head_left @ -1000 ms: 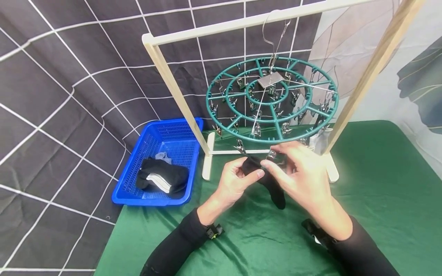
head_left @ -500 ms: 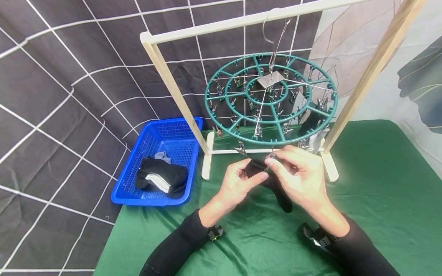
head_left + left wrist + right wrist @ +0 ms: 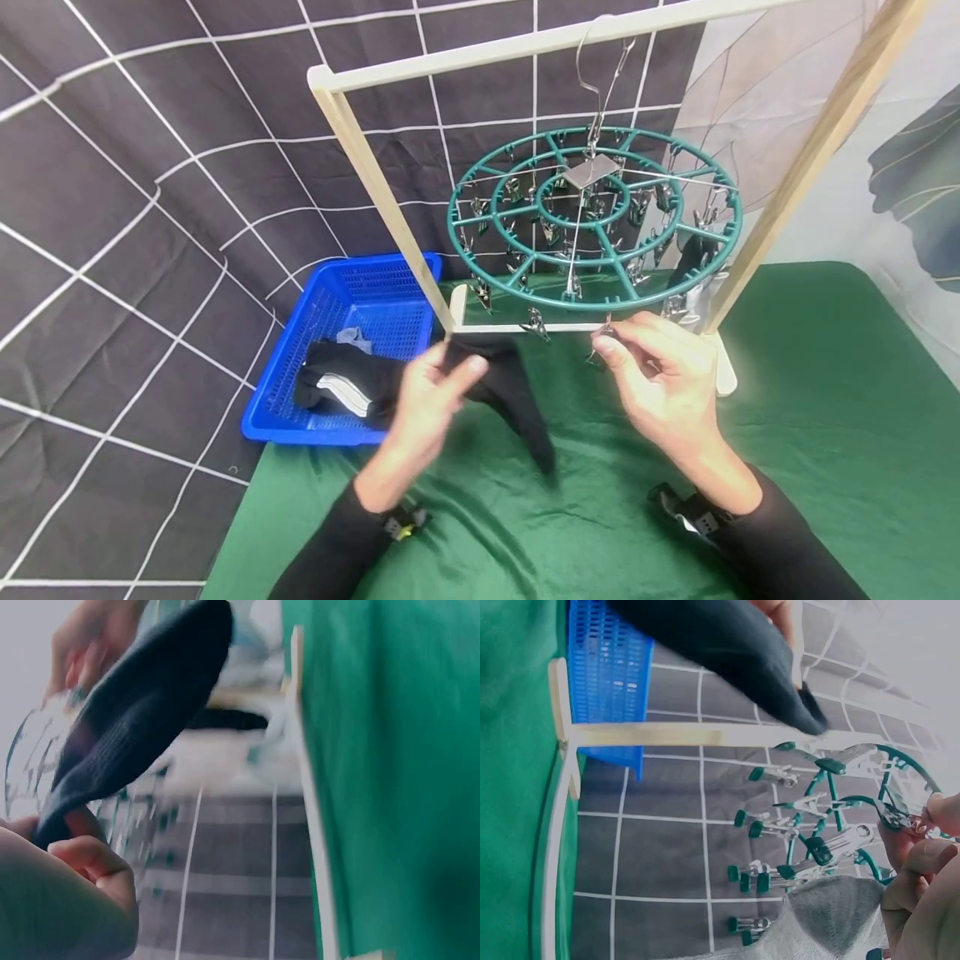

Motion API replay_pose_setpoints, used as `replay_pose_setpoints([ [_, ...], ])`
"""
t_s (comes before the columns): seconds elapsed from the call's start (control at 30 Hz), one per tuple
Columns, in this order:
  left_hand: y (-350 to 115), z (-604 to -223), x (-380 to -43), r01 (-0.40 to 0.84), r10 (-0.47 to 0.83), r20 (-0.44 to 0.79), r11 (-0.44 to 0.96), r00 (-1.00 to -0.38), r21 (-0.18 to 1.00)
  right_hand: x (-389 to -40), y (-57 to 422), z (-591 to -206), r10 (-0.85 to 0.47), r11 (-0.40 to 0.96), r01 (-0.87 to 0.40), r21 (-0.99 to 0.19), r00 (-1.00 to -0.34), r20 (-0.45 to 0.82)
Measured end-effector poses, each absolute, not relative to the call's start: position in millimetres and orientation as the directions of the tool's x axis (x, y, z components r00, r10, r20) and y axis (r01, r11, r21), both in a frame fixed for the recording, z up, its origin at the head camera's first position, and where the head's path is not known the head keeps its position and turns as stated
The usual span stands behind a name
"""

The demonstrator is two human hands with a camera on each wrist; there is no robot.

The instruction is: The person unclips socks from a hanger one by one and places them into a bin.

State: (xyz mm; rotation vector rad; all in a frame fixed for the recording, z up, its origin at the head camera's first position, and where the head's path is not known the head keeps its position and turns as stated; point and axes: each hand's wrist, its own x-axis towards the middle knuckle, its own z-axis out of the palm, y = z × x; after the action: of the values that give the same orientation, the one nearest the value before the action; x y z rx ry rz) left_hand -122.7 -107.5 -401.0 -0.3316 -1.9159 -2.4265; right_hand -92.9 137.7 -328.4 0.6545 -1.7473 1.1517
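A black sock (image 3: 506,392) dangles from my left hand (image 3: 423,408), pinched at its upper end between thumb and fingers and slightly blurred. In the left wrist view the sock (image 3: 142,712) stretches away from the curled fingers. My right hand (image 3: 671,383) pinches a metal clip (image 3: 606,335) at the front rim of the round green hanger (image 3: 592,225). The right wrist view shows that clip (image 3: 900,817) between thumb and fingers, apart from the sock. A grey sock (image 3: 836,915) and a black sock (image 3: 693,258) hang from clips at the hanger's right side.
A blue basket (image 3: 375,287) at the left holds dark, white-striped clothing (image 3: 345,383) and a small grey piece (image 3: 354,337). The hanger hooks onto a wooden rack (image 3: 480,57) standing on the green tablecloth (image 3: 600,517). Several other metal clips hang around its rings.
My left hand has moved left with the black sock, away from the right hand. The right hand stays near the hanger's front rim, holding the clip. The hanger has turned slightly.
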Motion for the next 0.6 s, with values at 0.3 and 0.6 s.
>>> replay_pose_setpoints([
  [0.3, -214, -388, -153, 0.07, -0.333, -0.043, -0.319, -0.942, 0.945, -91, 140, -325, 0.033, 0.412, -0.808, -0.421, -0.448, 0.893],
  [0.6, -272, -413, -162, -0.194, -0.423, -0.189, -0.031, -0.886, 0.98, -89, 141, -322, -0.008, 0.432, -0.802, -0.413, -0.462, 0.887],
])
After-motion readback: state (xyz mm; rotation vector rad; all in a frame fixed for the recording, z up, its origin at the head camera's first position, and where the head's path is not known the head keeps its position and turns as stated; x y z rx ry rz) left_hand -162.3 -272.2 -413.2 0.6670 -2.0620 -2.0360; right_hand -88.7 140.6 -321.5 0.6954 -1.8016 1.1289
